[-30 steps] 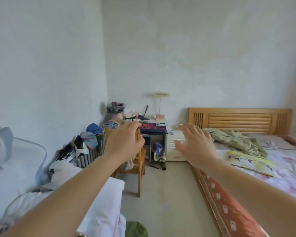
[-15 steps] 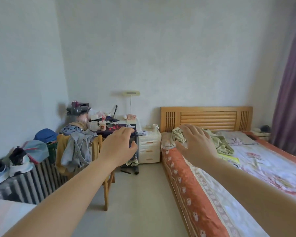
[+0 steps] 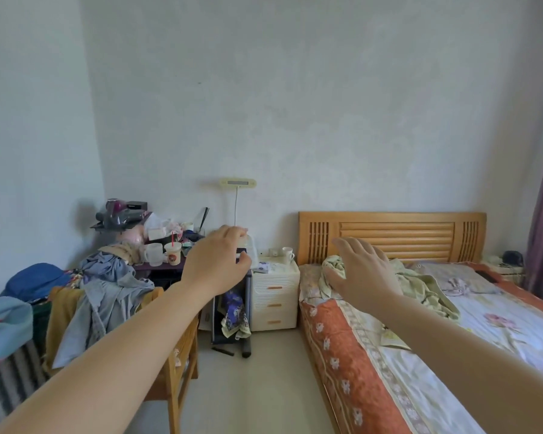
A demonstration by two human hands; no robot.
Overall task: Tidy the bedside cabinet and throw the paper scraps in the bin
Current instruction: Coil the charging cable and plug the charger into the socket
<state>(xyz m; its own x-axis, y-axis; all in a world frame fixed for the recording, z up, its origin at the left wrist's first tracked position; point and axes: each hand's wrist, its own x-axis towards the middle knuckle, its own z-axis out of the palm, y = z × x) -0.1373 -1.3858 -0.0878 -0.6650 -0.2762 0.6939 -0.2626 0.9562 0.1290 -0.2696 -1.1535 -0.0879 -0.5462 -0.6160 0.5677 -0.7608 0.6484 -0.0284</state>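
A cream bedside cabinet (image 3: 275, 296) with three drawers stands between a cluttered desk and the bed. On its top lie a white mug (image 3: 287, 254), a small printed packet (image 3: 261, 267) and some pale paper scraps (image 3: 278, 267). My left hand (image 3: 220, 264) is stretched out in mid-air, fingers curled loosely, holding nothing. My right hand (image 3: 359, 270) is also raised, fingers spread, empty. Both hands are far from the cabinet, which lies across the room. No bin is in view.
A wooden bed (image 3: 420, 324) with crumpled green cloth (image 3: 420, 283) fills the right. A wooden chair (image 3: 176, 355) draped in clothes and a cluttered desk (image 3: 170, 245) stand left. A radiator (image 3: 10, 377) with caps sits far left. Bare floor (image 3: 248, 386) leads to the cabinet.
The view has swung right and moved forward, so the bedside cabinet now shows fully beside the bed. Both hands stay raised and empty.
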